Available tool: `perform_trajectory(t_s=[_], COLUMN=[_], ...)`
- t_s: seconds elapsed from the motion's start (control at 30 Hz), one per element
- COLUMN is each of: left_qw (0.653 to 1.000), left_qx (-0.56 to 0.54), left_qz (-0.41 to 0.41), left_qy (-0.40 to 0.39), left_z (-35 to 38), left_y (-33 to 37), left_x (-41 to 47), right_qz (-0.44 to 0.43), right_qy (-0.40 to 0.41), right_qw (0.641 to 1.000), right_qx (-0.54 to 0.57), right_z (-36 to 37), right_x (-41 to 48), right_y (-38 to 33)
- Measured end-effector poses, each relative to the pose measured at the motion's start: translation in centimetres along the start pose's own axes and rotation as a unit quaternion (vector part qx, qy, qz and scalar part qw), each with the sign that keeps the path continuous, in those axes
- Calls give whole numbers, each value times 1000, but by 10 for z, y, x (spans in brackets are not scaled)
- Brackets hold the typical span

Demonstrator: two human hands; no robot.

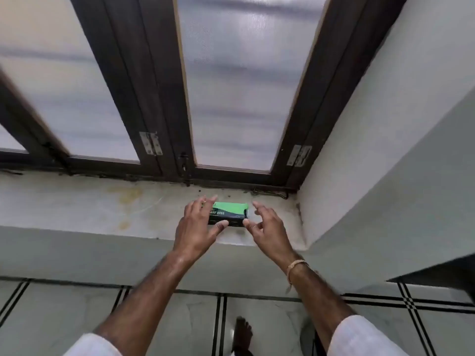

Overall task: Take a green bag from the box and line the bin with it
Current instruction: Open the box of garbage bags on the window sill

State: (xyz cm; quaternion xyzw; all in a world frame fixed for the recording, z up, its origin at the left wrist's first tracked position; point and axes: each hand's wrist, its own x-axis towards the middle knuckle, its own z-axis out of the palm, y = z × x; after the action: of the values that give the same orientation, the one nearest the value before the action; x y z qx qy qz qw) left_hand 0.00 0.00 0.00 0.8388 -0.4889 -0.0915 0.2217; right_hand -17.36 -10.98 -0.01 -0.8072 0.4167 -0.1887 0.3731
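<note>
A small green and black box [231, 212] of garbage bags lies on the stone window sill [102, 206]. My left hand [198, 227] covers the box's left end, its thumb on the front edge and its fingers spread over the top. My right hand [267, 227] hovers at the box's right end with fingers apart; its thumb tip is near the front right corner. I cannot tell whether either hand presses on the box. No bin and no loose green bag are in view.
Behind the sill stand dark wooden window frames [154, 124] with frosted glass. A white wall [385, 150] closes the right side. Below is a tiled floor [77, 317] with black lines, and my bare foot [243, 335] stands on it.
</note>
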Motion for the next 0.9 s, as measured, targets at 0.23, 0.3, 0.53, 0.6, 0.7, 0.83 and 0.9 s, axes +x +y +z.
perform_trajectory(t_s=[0.23, 0.3, 0.53, 0.6, 0.7, 0.83, 0.9], left_qw=[999, 999, 989, 976, 961, 951, 950], left_qx=[15, -8, -142, -214, -271, -303, -308], left_qz=[-14, -12, -7, -31, -34, -12, -10], left_qy=[-33, -28, -33, -32, -31, -53, -51], left_z=[19, 17, 1, -7, -17, -23, -24], left_y=[-9, -11, -23, -30, -35, -31, -31], left_x=[29, 27, 33, 33, 33, 29, 27], right_qz=[11, 22, 114, 124, 136, 99, 17], right_qy=[-59, -53, -74, -56, -27, 37, 72], right_qw=[993, 991, 952, 936, 917, 983, 996], right_qx=[100, 121, 273, 324, 373, 148, 50], right_z=[7, -1, -16, -18, -21, -9, -8], right_x=[36, 35, 35, 32, 28, 24, 22], right_y=[19, 15, -1, -3, -7, -7, -9])
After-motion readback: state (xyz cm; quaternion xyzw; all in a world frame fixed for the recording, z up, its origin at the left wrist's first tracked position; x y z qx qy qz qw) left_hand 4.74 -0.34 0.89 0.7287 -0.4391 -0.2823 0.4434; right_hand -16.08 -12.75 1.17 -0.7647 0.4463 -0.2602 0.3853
